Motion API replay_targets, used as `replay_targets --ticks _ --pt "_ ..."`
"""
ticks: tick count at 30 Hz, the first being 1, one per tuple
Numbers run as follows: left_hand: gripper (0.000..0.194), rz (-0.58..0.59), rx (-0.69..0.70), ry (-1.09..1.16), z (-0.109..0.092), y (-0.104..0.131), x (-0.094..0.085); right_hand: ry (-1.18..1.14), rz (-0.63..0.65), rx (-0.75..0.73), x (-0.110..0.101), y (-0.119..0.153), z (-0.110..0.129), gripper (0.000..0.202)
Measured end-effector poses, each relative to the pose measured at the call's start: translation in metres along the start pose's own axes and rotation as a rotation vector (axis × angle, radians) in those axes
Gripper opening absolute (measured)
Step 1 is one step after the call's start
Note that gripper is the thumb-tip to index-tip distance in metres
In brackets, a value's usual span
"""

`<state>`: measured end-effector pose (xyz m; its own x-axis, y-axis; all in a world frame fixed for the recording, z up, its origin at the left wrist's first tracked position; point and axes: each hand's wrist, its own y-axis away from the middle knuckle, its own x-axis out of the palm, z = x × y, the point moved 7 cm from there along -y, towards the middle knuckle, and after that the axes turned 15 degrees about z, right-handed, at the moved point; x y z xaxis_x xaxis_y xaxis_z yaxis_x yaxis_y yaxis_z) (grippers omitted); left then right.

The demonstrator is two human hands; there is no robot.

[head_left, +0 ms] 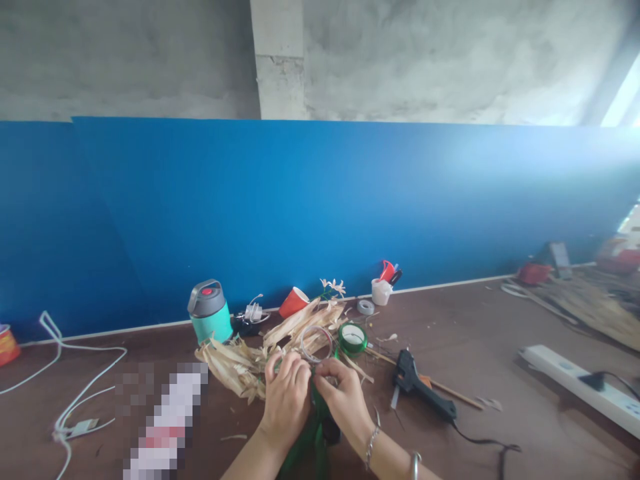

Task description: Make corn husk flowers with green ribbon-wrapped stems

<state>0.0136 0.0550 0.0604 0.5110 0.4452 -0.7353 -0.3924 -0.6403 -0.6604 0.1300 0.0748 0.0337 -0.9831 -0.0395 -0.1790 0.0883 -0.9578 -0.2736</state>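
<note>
My left hand [289,400] and my right hand [343,393] meet low in the middle, over the near part of the table. Both have curled fingers, and their thumbs and forefingers come together at something small and green that the fingers largely hide. Below and between the wrists shows dark green material [314,440]; what it is I cannot tell. Just beyond the fingertips lie a tape ring [316,343] and a roll of green tape [353,339]. Pale dried husks [233,367] spread out beyond and left of my left hand.
A black glue gun [420,387] with its cord lies right of my hands, near a thin stick [457,393]. Farther right is a white power strip [590,383]. Behind stand a teal jar [213,323], a tipped orange cup [294,303] and a blue partition [320,213]. White cables [93,387] lie left.
</note>
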Motion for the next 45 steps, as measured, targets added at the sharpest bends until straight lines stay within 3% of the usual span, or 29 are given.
replay_targets --ticks 4,10,15,24,28,33,41,45 --pt "0.021 0.008 -0.021 0.041 0.003 0.000 0.001 -0.015 0.012 -0.004 0.002 0.000 0.001 0.009" --pt "0.021 -0.045 -0.119 0.077 0.014 -0.002 -0.012 -0.051 -0.021 0.038 -0.005 -0.004 -0.002 0.030" --pt "0.020 -0.046 -0.115 0.061 0.012 -0.004 -0.017 -0.122 -0.025 0.081 -0.010 -0.010 -0.008 0.038" --pt "0.019 0.116 -0.130 0.132 0.006 -0.011 -0.014 -0.197 0.031 0.102 -0.012 -0.016 -0.016 0.045" --pt "0.034 0.190 -0.156 0.316 0.019 -0.020 -0.016 -0.192 0.031 0.078 -0.020 -0.022 -0.018 0.045" --pt "0.015 0.258 -0.253 0.445 0.037 -0.029 -0.016 -0.170 0.068 0.010 -0.021 -0.024 -0.011 0.039" --pt "0.013 0.391 -0.196 0.353 0.022 -0.033 -0.019 -0.095 0.149 -0.112 -0.014 -0.020 0.003 0.029" --pt "0.016 0.424 -0.202 0.440 0.023 -0.033 -0.017 -0.069 0.171 -0.138 -0.011 -0.019 0.003 0.029"
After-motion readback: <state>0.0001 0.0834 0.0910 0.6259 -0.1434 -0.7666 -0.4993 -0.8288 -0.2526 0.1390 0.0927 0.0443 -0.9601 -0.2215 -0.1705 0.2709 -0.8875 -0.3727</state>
